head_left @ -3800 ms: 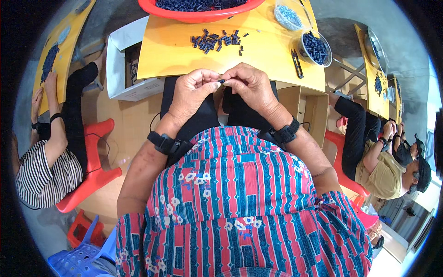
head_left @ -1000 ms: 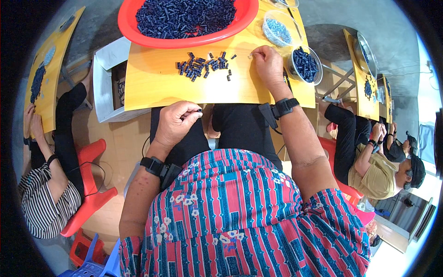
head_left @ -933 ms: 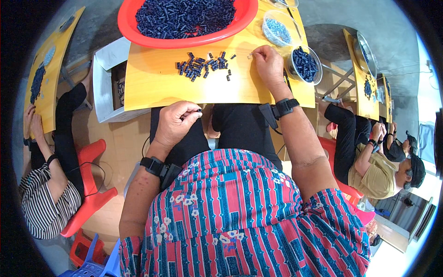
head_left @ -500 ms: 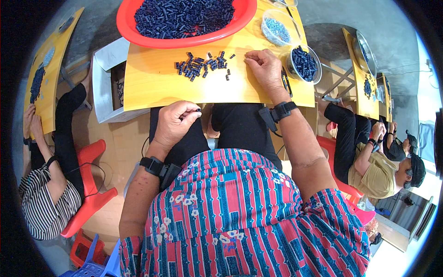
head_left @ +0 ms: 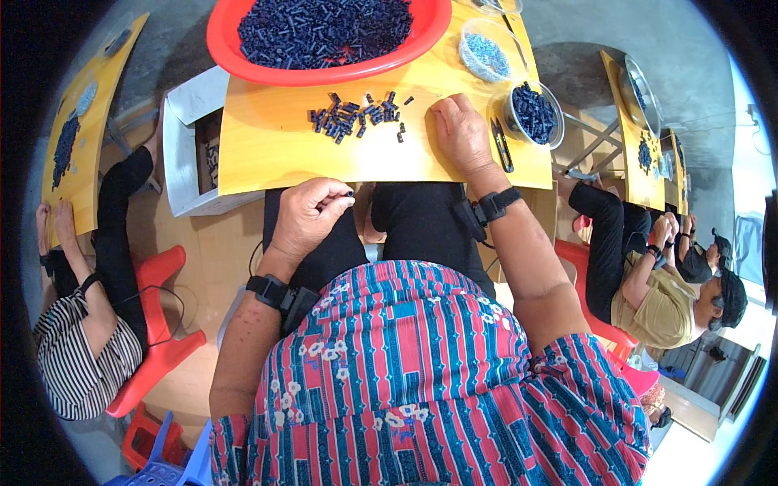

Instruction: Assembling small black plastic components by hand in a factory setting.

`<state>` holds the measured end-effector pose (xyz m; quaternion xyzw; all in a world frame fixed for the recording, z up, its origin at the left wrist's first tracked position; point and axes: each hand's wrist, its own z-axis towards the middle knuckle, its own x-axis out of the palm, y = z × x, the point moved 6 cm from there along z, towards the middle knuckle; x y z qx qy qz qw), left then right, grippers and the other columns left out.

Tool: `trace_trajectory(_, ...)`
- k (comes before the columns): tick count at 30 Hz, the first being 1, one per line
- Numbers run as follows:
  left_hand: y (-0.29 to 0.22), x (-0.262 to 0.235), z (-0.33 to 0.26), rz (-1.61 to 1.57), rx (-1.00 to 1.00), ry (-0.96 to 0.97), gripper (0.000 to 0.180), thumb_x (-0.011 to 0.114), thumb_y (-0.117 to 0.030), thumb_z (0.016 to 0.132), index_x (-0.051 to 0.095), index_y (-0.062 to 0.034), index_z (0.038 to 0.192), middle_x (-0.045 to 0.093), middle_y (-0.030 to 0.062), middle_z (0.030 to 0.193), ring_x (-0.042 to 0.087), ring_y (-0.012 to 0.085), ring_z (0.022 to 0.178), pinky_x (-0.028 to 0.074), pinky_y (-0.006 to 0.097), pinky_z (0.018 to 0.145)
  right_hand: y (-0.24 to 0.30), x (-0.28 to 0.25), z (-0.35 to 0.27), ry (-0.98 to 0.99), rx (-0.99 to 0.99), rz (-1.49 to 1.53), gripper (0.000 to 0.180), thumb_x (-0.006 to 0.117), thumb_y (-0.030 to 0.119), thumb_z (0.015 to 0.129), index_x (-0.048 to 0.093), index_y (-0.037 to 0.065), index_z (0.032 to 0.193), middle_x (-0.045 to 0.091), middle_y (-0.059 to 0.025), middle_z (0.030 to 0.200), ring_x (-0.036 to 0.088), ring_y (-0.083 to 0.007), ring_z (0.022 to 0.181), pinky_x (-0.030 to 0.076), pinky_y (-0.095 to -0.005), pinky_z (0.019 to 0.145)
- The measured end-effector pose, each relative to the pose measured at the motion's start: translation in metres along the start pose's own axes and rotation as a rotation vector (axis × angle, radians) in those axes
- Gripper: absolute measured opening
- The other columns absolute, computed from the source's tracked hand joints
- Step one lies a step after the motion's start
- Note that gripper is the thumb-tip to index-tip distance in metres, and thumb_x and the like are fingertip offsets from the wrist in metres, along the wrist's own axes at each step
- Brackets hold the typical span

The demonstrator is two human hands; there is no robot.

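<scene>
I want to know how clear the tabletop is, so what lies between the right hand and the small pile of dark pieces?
Head view: only bare yellow table lies between the right hand and the small pile of dark pieces, apart from a couple of stray pieces.

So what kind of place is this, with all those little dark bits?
Probably a small workshop where people sort or assemble parts by hand. A big red basin is heaped with small dark pieces, more lie in a loose pile on the yellow table, and other people sit at similar tables nearby.
</scene>
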<state>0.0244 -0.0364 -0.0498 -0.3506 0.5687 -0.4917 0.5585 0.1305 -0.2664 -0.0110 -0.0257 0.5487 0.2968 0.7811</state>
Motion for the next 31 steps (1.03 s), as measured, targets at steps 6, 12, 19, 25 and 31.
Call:
trace_trajectory(6,0.001,0.000,-0.003,-0.009,0.012,-0.026,0.012,0.072,0.000,0.076,0.066,-0.0009,0.086,0.066,0.0050,0.074,0.059,0.0097,0.063,0.048,0.023,0.060,0.006,0.002,-0.010,0.094,-0.042,-0.087,0.004,0.058,0.007,0.081,0.056,0.005,0.084,0.056,-0.0141,0.082,0.059,-0.0345,0.070,0.051,-0.0429,0.065)
trace_trajectory(12,0.005,0.000,-0.005,-0.008,0.020,-0.023,0.011,0.072,-0.002,0.077,0.066,-0.0007,0.086,0.067,0.0075,0.076,0.063,0.0121,0.063,0.050,0.024,0.060,0.001,0.006,-0.013,0.129,0.062,-0.086,0.012,0.058,0.008,0.080,0.061,0.008,0.092,0.058,-0.0138,0.088,0.060,-0.0347,0.074,0.052,-0.0421,0.068)
trace_trajectory(19,0.009,0.002,0.000,0.005,0.020,-0.051,0.011,0.072,-0.006,0.078,0.066,0.0003,0.085,0.066,0.0090,0.073,0.062,0.0130,0.062,0.049,0.026,0.059,0.004,0.000,-0.021,0.091,0.313,0.544,0.019,0.061,0.001,0.078,0.066,0.003,0.096,0.063,-0.0125,0.093,0.063,-0.0251,0.086,0.052,-0.0336,0.078)
trace_trajectory(25,0.020,0.004,-0.002,-0.067,-0.076,-0.009,0.008,0.071,-0.005,0.081,0.068,-0.0013,0.087,0.066,0.0001,0.075,0.058,0.0044,0.065,0.048,0.021,0.060,0.063,0.023,-0.042,0.436,0.648,1.106,0.016,0.049,0.006,0.094,0.057,-0.001,0.106,0.057,-0.0034,0.080,0.062,-0.0127,0.073,0.052,-0.0251,0.072)
trace_trajectory(31,0.020,0.004,-0.005,-0.048,-0.105,0.012,0.013,0.074,-0.009,0.077,0.068,-0.0011,0.085,0.067,0.0057,0.073,0.061,0.0085,0.063,0.051,0.024,0.062,0.092,0.040,-0.051,0.549,0.615,1.308,0.015,0.055,0.008,0.094,0.059,0.001,0.106,0.058,-0.0029,0.077,0.062,-0.0140,0.071,0.049,-0.0235,0.071)
